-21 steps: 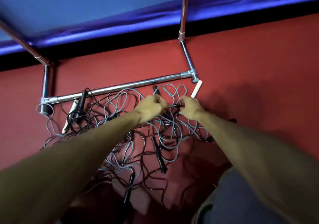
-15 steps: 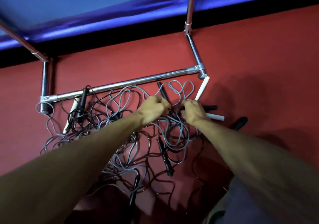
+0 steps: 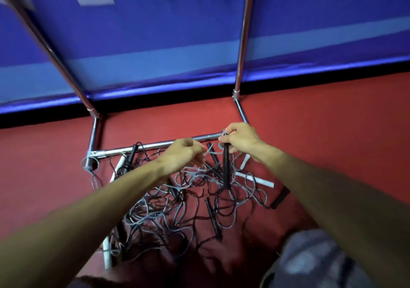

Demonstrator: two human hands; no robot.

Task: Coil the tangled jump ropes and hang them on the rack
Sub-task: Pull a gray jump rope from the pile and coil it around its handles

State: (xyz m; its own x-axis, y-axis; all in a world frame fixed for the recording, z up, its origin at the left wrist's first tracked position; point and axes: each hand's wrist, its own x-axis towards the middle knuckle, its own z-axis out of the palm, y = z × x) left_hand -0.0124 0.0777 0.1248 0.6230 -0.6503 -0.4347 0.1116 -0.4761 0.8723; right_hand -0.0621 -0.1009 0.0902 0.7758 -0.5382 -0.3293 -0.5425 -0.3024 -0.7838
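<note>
Jump ropes (image 3: 177, 210) are lying tangled on the red floor (image 3: 332, 121), centre of frame, below the rack bar (image 3: 155, 145). Right hand (image 3: 240, 139) is gripping a black handle (image 3: 226, 170), left hand (image 3: 182, 157) is pinching a grey cord (image 3: 210, 151) w/ its fingers. Risk: pulling hard is prob. tightening knots.

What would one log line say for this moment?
stage: untangling | left hand: pinches grey rope | right hand: grips black handle | jump ropes: tangled at rack base

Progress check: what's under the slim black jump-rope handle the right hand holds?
Visible: tangled grey and black ropes on the red floor. The black handle in the right hand hides what lies directly beneath.
</note>
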